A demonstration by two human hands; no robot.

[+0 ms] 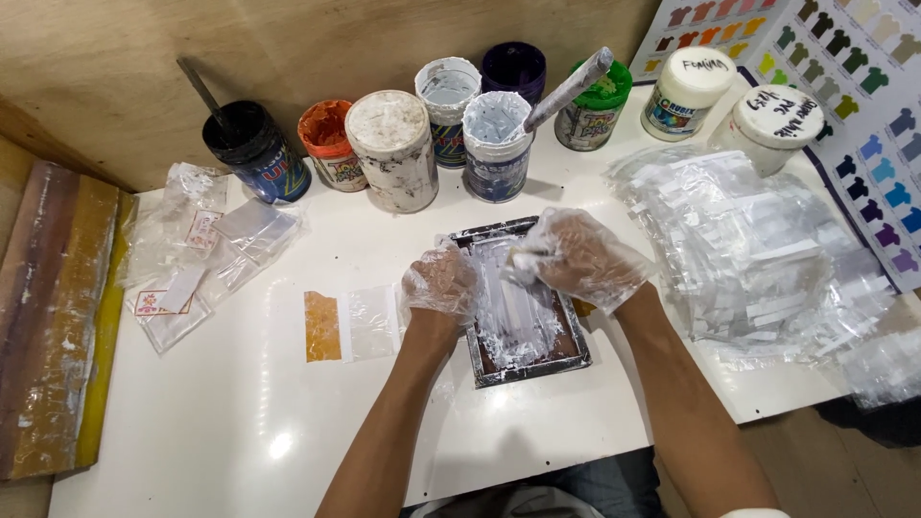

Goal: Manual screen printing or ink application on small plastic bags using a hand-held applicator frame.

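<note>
Gloved hands (pixel 508 273) on paint-smeared frame (pixel 523 321)

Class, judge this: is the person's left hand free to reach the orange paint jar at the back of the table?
Probably yes. The left hand rests on the small framed screen, and bare table lies between it and the orange paint jar.

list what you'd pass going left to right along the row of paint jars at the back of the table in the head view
black jar with a stick in it → orange jar → closed white-smeared jar → open white paint jar with a stick → green jar → white-lidded jar → second white-lidded jar
</note>
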